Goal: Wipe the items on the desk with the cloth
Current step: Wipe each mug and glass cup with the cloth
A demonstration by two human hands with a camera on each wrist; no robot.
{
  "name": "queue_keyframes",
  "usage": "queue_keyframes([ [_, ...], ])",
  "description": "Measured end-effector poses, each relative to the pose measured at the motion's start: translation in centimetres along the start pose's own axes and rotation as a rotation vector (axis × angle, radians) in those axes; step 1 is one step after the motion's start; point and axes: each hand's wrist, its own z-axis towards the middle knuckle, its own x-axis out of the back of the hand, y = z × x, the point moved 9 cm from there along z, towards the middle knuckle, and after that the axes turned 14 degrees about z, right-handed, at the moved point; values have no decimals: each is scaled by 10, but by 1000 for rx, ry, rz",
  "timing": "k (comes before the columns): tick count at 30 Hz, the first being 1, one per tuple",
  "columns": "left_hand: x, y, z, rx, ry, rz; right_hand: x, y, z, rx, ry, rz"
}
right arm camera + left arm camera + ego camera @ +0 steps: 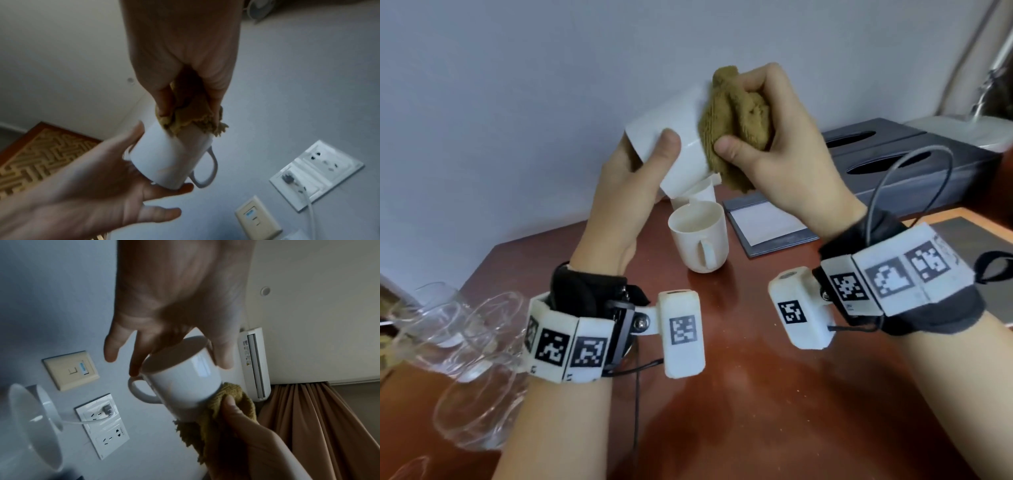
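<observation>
My left hand (635,164) holds a white mug (674,137) in the air above the desk, tilted on its side, fingers and thumb around its mouth end. In the left wrist view the mug (183,382) shows its handle at the left. My right hand (767,137) grips a bunched mustard-brown cloth (736,126) and presses it against the mug's base end. The right wrist view shows the cloth (191,116) on the mug (170,159), with my left hand (102,186) below it.
A second cream mug (700,236) stands on the red-brown desk (756,411) under my hands. A grey notepad holder (767,222) lies to its right, a dark tissue box (900,161) behind. Several clear glasses (465,342) crowd the left edge. Wall sockets (100,423) are close.
</observation>
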Motion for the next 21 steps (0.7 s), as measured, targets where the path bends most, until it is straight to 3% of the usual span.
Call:
queue_keyframes([
  [7, 14, 10, 0, -161, 77, -14, -1, 2, -2, 72, 35, 189],
  [11, 21, 20, -3, -258, 71, 190, 2, 10, -1, -35, 98, 215],
  [15, 15, 25, -6, -293, 3, 370, 10, 11, 0, -60, 155, 59],
  [17, 11, 26, -6, -310, 10, 416, 9, 4, 0, 1, 124, -31],
  [21, 14, 24, -3, -282, 83, 400, -20, -11, -5, 158, -94, -156],
])
